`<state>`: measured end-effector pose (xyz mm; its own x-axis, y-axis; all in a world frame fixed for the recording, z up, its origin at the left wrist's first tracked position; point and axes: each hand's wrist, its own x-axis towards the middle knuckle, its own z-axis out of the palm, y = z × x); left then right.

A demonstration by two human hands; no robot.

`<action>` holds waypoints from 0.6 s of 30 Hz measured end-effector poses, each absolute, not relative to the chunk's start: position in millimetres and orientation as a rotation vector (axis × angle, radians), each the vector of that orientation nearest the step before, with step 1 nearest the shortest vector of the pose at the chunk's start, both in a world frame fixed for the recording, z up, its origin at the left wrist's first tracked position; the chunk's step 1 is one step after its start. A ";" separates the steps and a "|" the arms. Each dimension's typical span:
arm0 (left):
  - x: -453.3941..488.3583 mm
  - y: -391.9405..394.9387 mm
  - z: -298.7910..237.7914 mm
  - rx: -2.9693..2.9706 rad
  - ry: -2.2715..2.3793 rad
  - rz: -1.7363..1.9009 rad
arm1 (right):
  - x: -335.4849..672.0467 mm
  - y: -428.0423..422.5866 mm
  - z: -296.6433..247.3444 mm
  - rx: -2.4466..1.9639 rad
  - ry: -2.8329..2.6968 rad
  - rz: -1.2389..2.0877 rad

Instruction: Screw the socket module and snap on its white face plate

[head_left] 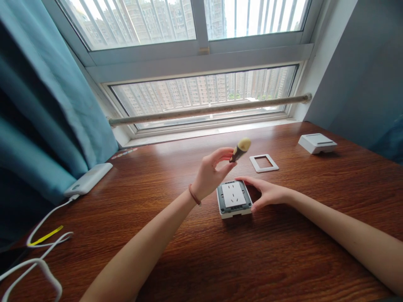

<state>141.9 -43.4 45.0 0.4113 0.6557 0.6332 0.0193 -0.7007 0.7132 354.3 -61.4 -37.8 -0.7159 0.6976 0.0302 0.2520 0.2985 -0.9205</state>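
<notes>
My left hand (215,171) is raised above and behind the socket, its fingers closed around a screwdriver (241,150). The black-and-yellow handle tilts up to the right; its shaft is hidden from me. On the table sits a wall socket (234,195), a white outlet face in a dark grey frame on a white back box, its cover off. My right hand (267,193) grips this socket from the right, thumb at the near corner and fingers at the far edge. A white square cover frame (263,163) lies flat just behind.
At the far right of the brown wooden table (189,251) stands a white box-like piece (317,143). A white power strip or adapter (89,179) with a white cable (47,218) lies at left, near a yellow strip (47,235) and the blue curtain (56,84). A window with a rail (210,110) borders the back.
</notes>
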 end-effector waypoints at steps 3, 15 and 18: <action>136.9 -39.6 43.7 2.443 0.587 1.278 | 355.8 -59.1 -37.6 -0.815 -2.166 1.409; 144.6 -40.9 23.9 3.049 0.366 0.963 | 344.1 -68.3 -18.5 -0.733 -1.626 1.390; 149.4 -47.3 21.3 3.089 0.323 0.992 | 334.5 -74.1 -14.1 -0.769 -1.577 1.402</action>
<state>149.4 -47.3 21.3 0.7960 0.1511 0.5862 0.2230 -0.9734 -0.0519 334.5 -74.1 -14.1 -0.4341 0.8782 0.2009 -0.0969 0.1762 -0.9796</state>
